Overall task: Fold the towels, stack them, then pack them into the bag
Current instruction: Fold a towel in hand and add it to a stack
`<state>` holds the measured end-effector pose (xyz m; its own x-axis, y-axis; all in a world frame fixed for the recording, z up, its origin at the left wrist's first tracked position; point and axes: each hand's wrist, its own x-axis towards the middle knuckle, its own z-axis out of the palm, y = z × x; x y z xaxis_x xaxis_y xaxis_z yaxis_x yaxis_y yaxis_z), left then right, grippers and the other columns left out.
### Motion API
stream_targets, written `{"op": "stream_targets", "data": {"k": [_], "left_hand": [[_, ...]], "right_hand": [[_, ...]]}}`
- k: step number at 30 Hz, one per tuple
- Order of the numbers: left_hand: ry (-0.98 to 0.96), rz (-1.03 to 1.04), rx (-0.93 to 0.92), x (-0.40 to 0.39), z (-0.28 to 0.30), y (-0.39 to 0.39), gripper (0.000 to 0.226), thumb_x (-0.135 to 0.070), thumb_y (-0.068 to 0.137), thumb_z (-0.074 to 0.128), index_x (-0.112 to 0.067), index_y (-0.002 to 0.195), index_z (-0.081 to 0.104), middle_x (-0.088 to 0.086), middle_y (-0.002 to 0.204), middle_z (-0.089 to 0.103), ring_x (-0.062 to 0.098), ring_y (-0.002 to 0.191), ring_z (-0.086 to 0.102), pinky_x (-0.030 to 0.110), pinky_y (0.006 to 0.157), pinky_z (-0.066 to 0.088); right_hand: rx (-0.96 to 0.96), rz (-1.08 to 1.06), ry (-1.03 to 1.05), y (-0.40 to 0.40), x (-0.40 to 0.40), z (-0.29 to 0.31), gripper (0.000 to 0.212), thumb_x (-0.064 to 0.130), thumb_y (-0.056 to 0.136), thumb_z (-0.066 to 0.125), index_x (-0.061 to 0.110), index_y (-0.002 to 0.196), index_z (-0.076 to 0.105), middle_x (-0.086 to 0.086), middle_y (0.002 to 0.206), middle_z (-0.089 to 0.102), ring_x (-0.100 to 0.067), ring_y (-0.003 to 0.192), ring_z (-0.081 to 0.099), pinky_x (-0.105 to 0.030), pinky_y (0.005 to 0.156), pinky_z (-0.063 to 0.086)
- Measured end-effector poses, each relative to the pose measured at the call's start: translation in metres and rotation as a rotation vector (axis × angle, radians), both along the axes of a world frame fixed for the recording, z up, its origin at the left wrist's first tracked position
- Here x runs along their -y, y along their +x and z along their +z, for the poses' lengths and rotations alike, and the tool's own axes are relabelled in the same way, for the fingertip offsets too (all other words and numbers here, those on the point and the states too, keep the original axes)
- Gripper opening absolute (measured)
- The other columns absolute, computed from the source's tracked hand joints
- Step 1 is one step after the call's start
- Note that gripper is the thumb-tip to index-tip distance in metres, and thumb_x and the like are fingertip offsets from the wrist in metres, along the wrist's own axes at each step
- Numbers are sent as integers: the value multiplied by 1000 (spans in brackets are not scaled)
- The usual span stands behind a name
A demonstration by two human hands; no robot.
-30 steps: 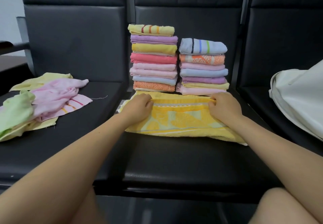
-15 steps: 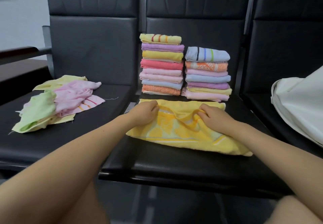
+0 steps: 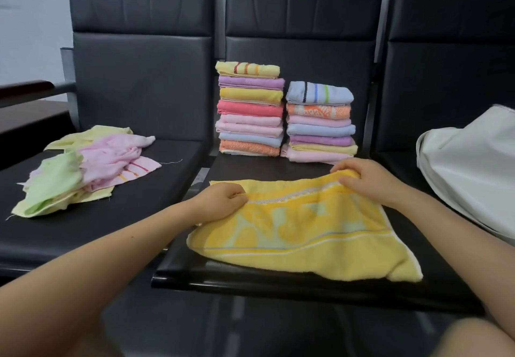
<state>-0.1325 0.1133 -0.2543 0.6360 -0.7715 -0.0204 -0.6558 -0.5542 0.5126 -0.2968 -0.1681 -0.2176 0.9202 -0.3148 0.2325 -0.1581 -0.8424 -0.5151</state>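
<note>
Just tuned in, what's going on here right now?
A person is folding a yellow towel on the middle seat. The left hand and right hand each grip its far edge. Behind it stand two stacks of folded towels, a taller stack and a shorter stack. A pile of unfolded towels lies on the left seat, and the white bag sits on the right, nothing packed yet.

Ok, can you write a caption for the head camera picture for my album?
Both hands grip a yellow towel on the seat, two folded stacks behind.
</note>
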Motion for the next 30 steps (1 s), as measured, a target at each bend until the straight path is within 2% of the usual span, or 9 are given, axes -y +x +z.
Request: {"op": "stream_targets", "data": {"k": [3,8,11,15,18,21,24,26,30], "left_hand": [[27,11,-166,0,4,3,22,-21,99,43,-31,91,61,-13,96,59,9,97,55,25,85,41],[23,56,-304,0,8,8,25,-25,100,44,-15,106,66,3,108,65,14,99,61,28,87,48],[10,43,-329,2,6,15,32,-30,99,47,-5,111,64,11,112,66,14,94,62,36,93,50],[-14,31,-489,3,6,24,17,-28,98,53,-23,93,68,-8,93,69,7,87,65,27,81,51],[-38,51,-546,-1,9,37,18,-24,96,58,-23,86,72,-3,88,72,10,83,66,31,82,52],[-141,186,-454,-2,14,50,12,-24,92,63,-19,90,75,-4,82,70,9,77,63,24,76,50],[-213,333,-98,6,14,64,9,-26,89,66,-21,87,73,-9,83,67,8,80,60,18,66,45],[-191,362,81,12,8,70,8,-28,88,66,-23,87,72,-10,84,64,9,82,58,21,63,41],[-84,388,154,19,-16,90,10,-34,87,66,-24,86,70,-7,87,64,17,93,61,31,74,45]], "right_hand": [[125,-93,-38,18,9,-2,23,13,92,58,15,113,67,4,110,63,-12,103,55,-23,84,36],[230,-274,-54,53,14,-22,17,17,87,67,10,102,69,-7,104,69,-26,101,60,-28,76,37],[136,-308,-71,71,23,-40,15,20,87,67,13,100,70,-7,105,69,-28,103,60,-31,77,41],[-140,-307,-61,86,36,-60,5,25,89,61,25,89,66,-4,116,63,-23,111,52,-33,85,45],[-158,-303,-79,87,39,-63,8,23,89,57,27,86,64,-4,113,62,-22,110,51,-35,85,47],[-132,-294,-113,84,39,-63,15,20,91,55,21,96,69,-5,111,60,-23,110,50,-33,83,44],[-114,-299,-142,83,39,-65,19,20,92,54,20,102,70,-5,115,60,-24,114,50,-31,81,41],[-108,-307,-146,83,39,-65,19,20,92,54,21,103,70,-3,116,61,-22,113,51,-30,81,41],[-78,-335,-124,82,40,-67,20,17,90,53,20,102,69,-3,114,63,-21,109,54,-32,81,45]]}}
